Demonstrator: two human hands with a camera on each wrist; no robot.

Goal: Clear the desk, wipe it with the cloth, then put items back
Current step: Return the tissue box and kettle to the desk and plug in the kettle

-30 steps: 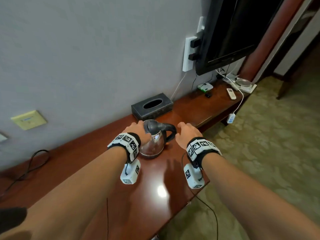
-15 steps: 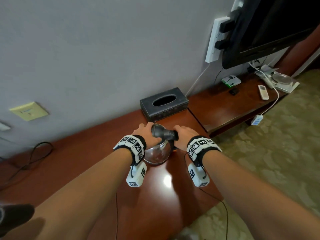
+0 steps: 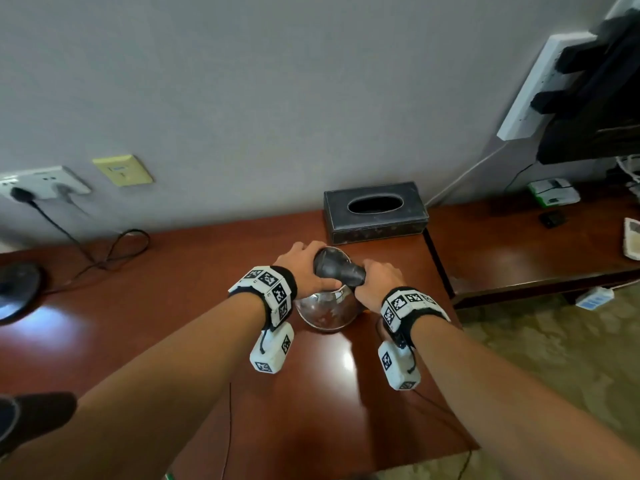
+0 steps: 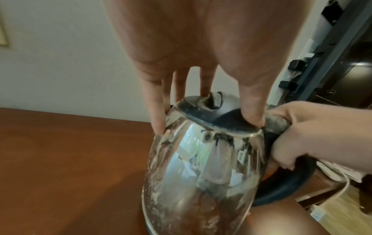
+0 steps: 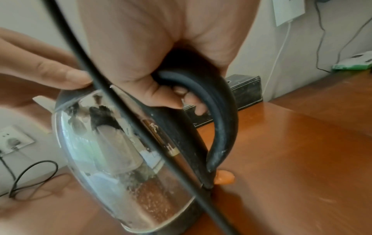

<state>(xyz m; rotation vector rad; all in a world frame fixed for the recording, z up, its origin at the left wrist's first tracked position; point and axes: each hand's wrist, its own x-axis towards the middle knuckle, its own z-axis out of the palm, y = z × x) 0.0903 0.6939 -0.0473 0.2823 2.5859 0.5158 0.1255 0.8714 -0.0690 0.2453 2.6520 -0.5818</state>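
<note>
A steel kettle (image 3: 325,310) with a black lid and black handle is near the back right of the reddish-brown desk (image 3: 138,323). My left hand (image 3: 304,268) clasps its top: fingers on the far rim, thumb on the lid's near edge, as the left wrist view (image 4: 206,124) shows. My right hand (image 3: 377,282) is wrapped round the handle (image 5: 221,120), fingers curled through the loop (image 5: 171,89). The kettle (image 4: 201,174) leans in both wrist views. I cannot tell whether its base touches the desk. No cloth is in view.
A black tissue box (image 3: 375,211) stands against the wall just behind the kettle. A dark round disc (image 3: 17,292) with a looped black cord (image 3: 114,251) lies far left, below a wall socket (image 3: 45,183). A lower side table (image 3: 519,251) with small devices adjoins on the right; carpet lies beyond.
A second ago both hands lay beside the kettle. The left has since closed over the lid and the right round the handle. My view has moved closer and swung left.
</note>
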